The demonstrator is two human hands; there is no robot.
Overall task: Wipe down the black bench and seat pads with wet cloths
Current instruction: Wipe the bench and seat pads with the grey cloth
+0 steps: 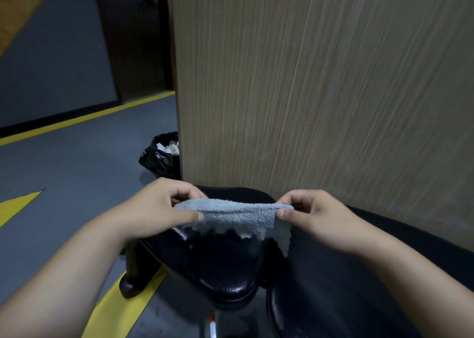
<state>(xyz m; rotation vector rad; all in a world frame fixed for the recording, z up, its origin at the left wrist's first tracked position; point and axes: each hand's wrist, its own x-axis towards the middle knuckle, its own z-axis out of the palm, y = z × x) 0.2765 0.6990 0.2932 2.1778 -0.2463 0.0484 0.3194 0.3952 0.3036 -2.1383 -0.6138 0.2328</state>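
A grey floor [77, 173] with yellow stripes runs past a wooden panel [320, 86]. A black bin bag [160, 158] sits at the panel's corner. In front of it, the left hand [154, 209] and right hand [315, 217] each pinch an end of a pale blue cloth [236, 217], stretched between them above the black seat pad [223, 266]. A second pad [341, 286] lies just beside it on the right.

A gym; black seat pads [225, 266]; yellow-lined grey floor [77, 173].
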